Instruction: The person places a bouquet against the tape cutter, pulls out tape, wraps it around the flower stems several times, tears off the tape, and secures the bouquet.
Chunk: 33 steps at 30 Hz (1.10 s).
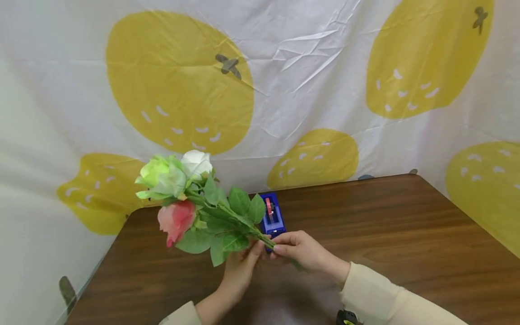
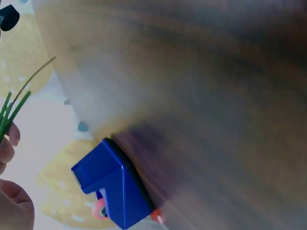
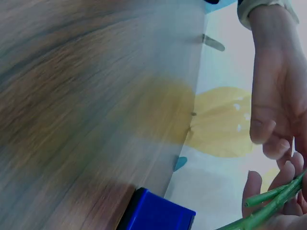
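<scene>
A bunch of artificial roses lies across both hands in the head view, with a pink rose [image 1: 176,221], a white rose [image 1: 197,163] and a pale green one [image 1: 162,174] pointing left. My left hand [image 1: 241,266] holds the green stems [image 1: 248,225] from below, just under the leaves. Lower down, my right hand [image 1: 302,248] pinches the same stems between thumb and fingers. The cut stem ends [image 2: 17,103] stick out past the fingers in the left wrist view. Right behind the hands, a blue tape dispenser [image 1: 273,216] stands on the table.
The brown wooden table [image 1: 386,225] spreads out beneath the hands. A white curtain [image 1: 300,104] with large yellow fruit prints hangs behind it and along both sides. Near my right sleeve is a black device [image 1: 346,317] at the bottom edge.
</scene>
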Available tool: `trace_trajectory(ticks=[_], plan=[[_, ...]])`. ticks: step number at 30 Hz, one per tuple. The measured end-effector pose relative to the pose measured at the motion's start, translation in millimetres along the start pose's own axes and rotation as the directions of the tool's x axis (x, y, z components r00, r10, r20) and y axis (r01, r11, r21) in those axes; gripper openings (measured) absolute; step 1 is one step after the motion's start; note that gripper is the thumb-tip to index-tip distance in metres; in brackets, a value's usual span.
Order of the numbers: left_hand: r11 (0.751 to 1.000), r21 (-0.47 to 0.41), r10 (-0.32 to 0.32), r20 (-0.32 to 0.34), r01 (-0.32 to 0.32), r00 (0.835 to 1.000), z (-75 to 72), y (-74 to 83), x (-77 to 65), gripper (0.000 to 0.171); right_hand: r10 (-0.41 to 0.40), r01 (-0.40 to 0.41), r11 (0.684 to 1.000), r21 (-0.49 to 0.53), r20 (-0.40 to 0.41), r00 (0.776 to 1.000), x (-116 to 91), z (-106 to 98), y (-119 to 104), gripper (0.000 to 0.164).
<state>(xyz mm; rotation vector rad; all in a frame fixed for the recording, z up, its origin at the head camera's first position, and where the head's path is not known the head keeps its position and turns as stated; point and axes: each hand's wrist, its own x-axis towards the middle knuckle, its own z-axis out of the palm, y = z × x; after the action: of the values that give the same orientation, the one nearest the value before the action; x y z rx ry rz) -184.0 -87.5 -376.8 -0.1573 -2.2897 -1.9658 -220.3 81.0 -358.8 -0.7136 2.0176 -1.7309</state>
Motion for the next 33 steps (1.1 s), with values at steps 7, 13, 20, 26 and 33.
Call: trace_trajectory(ticks=[7, 13, 20, 26, 33], plan=[[0.995, -0.096, 0.025, -0.067, -0.031, 0.997, -0.3, 7.2, 8.9, 0.027, 0.019, -0.012, 0.992, 0.122, -0.058, 0.998, 4, 13, 1, 0.019], [0.994, -0.111, -0.036, -0.122, 0.022, 0.992, -0.7, 11.7, 14.8, 0.01, 0.026, -0.009, 0.989, 0.149, -0.115, 0.993, 5, 20, 1, 0.017], [0.996, -0.003, -0.087, -0.172, 0.088, 0.981, 2.7, 18.7, 14.7, 0.025, -0.101, 0.07, 0.986, -0.148, -0.212, 0.972, 6, 24, 1, 0.012], [0.995, 0.015, -0.098, -0.204, 0.103, 0.974, 8.3, 22.0, 14.4, 0.025, -0.228, 0.136, 0.908, -0.396, -0.196, 0.954, 7, 25, 3, 0.007], [0.993, -0.004, -0.116, -0.194, 0.117, 0.974, 11.5, 26.5, 16.3, 0.021, -0.346, 0.191, 0.816, -0.546, -0.196, 0.918, 7, 26, 5, 0.01]])
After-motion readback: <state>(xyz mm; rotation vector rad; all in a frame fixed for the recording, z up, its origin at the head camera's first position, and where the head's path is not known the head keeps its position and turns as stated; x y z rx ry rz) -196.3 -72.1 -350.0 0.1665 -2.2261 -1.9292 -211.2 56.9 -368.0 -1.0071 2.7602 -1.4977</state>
